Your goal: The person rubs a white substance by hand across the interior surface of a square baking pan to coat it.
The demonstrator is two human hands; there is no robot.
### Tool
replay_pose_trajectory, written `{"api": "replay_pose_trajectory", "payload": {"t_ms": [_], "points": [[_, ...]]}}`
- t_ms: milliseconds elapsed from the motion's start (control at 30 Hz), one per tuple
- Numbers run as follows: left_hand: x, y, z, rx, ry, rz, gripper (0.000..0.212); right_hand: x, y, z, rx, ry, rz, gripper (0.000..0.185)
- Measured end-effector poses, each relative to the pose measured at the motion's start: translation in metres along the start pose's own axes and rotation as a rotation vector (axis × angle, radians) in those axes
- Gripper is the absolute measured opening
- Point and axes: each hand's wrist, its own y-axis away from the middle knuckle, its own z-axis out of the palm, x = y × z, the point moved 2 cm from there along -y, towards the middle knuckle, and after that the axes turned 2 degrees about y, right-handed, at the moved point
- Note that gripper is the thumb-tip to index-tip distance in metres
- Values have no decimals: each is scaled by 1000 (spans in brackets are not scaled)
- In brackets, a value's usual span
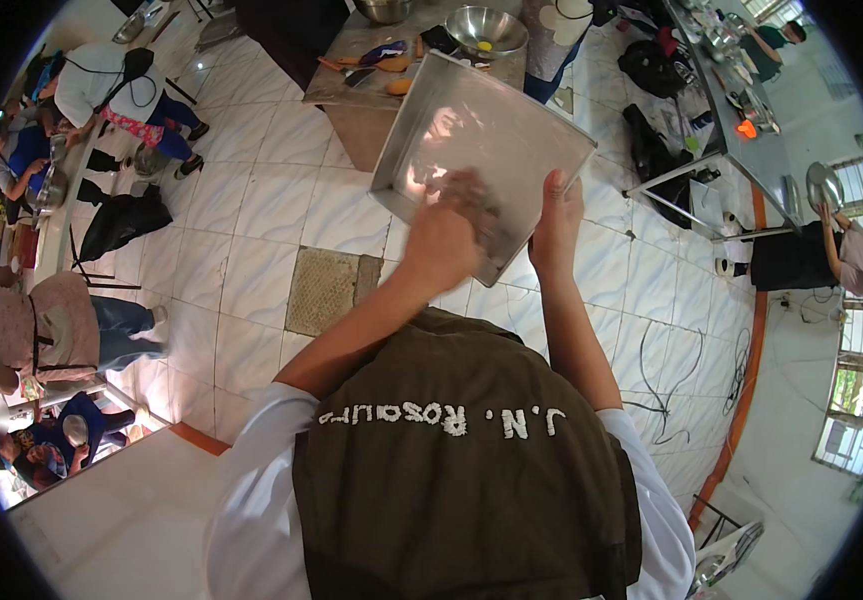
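Observation:
A square metal baking pan (502,142) is held up and tilted before me, its shiny inside facing my view. On its right side, my right hand (557,217) grips the wall, thumb up by the rim. My left hand (446,240) is over the lower left part of the pan, its fingers blurred and mirrored in the metal. Whether those fingers hold anything cannot be made out. Beyond the pan, a table (360,120) bears a metal bowl (487,31) with something yellow in it, and a spatula (358,76) among orange-yellow objects.
Tiled floor (251,195) surrounds me, with a rough patch (324,291) ahead to the left. A metal table (758,161) stands at right, near a person holding a metal bowl (824,186). Cables (664,409) lie on the floor. Several people work at left near a black bag (125,223).

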Motion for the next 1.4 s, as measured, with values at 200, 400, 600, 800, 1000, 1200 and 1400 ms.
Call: {"api": "replay_pose_trajectory", "payload": {"t_ms": [200, 400, 600, 800, 1000, 1200, 1400], "points": [[-55, 1, 22, 133, -136, -197, 48, -33, 2, 14, -24, -20, -93, 54], [3, 9, 31, 90, -14, 24, 47, -18, -2, 7, 22, -91, -39, 51], [-6, 0, 27, 93, 37, 82, 47, -4, -4, -3, 49, -88, -15, 53], [-26, -20, 15, 156, -194, 48, 65, -9, -19, -21, -3, -154, 99, 57], [19, -6, 30, -137, -77, 408, 89, -15, -20, -27, -67, -232, 170, 63], [17, -52, 10, -17, -87, 415, 99, -11, -22, -31, -209, -273, 345, 64], [27, -11, 31, -620, -40, 508, 98, -5, -24, -46, -152, -188, 322, 67]]}}
